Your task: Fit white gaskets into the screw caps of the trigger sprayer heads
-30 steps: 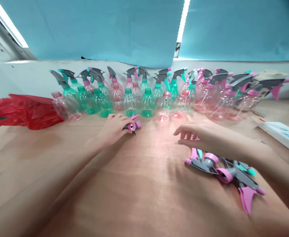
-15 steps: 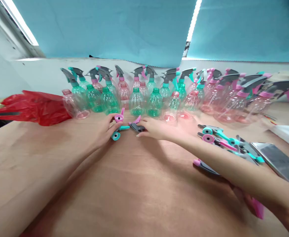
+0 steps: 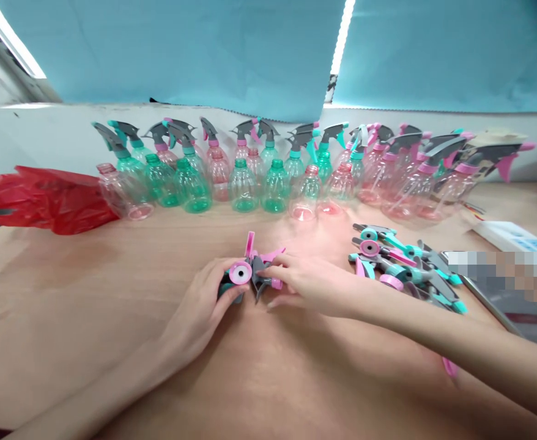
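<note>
My left hand (image 3: 204,294) is closed around trigger spray heads in the middle of the table. One has a round pink collar (image 3: 240,273) facing me; a darker, teal-tinged one shows partly beneath it. My right hand (image 3: 312,282) has its fingers closed on a grey spray head (image 3: 258,278) with pink parts, right beside the left hand's bunch. Where one head ends and another begins between the hands is hard to make out.
Green and pink clear bottles (image 3: 243,189) line the back, several topped with spray heads. A pile of loose spray heads (image 3: 406,260) lies at right, beside a phone (image 3: 502,299) and a white box (image 3: 516,237). A red plastic bag (image 3: 57,198) lies at left.
Both hands have come nearer to me, away from the bottles, bringing the spray heads along. The heads are now bunched closer together between them. The view has shifted slightly right.
</note>
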### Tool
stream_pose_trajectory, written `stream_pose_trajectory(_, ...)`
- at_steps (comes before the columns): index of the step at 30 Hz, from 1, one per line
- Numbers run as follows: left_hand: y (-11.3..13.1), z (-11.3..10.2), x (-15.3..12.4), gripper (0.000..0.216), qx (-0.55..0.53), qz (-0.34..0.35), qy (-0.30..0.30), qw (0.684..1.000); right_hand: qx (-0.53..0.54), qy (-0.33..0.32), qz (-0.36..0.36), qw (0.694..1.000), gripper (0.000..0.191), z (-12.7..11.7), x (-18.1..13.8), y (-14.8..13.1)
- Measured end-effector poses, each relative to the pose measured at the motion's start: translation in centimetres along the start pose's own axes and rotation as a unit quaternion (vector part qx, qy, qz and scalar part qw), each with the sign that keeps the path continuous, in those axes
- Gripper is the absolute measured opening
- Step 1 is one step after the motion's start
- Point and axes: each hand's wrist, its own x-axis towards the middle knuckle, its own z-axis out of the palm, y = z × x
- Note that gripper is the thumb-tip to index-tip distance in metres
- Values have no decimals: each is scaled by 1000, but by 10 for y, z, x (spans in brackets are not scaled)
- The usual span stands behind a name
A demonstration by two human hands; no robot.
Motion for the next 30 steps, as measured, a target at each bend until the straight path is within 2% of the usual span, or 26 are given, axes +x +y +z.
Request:
stream_pose_trajectory(5, 26, 3, 10, 24, 45, 125, 59, 989, 40, -5, 16, 999, 44, -28, -31, 5)
stream_pose_trajectory(8, 45, 13, 19, 23, 54, 207, 105, 971, 29, 18, 68, 997, 39, -53, -53, 9)
stream_pose_trajectory(11, 61, 29, 27, 25, 14, 283, 138, 949, -26, 59, 121, 991, 23, -75, -72, 8)
stream_pose_trajectory(14, 74, 46, 33, 31, -51, 334, 141, 931, -36, 97, 98, 990, 16, -85, -84, 2)
stream_pose_trajectory(17, 82, 58, 38, 35, -94, 343, 129, 926, -27, 110, 90, 989, 12, -84, -91, -4)
stream_pose_trajectory(21, 80, 68, 38, 36, -86, 320, 114, 937, -19, 98, 104, 989, 13, -76, -93, -2)
stream_pose_trajectory(26, 69, 74, 35, 24, -78, 286, 82, 951, -8, 87, 82, 993, 11, -65, -86, 5)
stream_pose_trajectory(30, 67, 74, 35, 16, -71, 270, 67, 958, 53, 59, 106, 991, 22, -57, -80, 7)
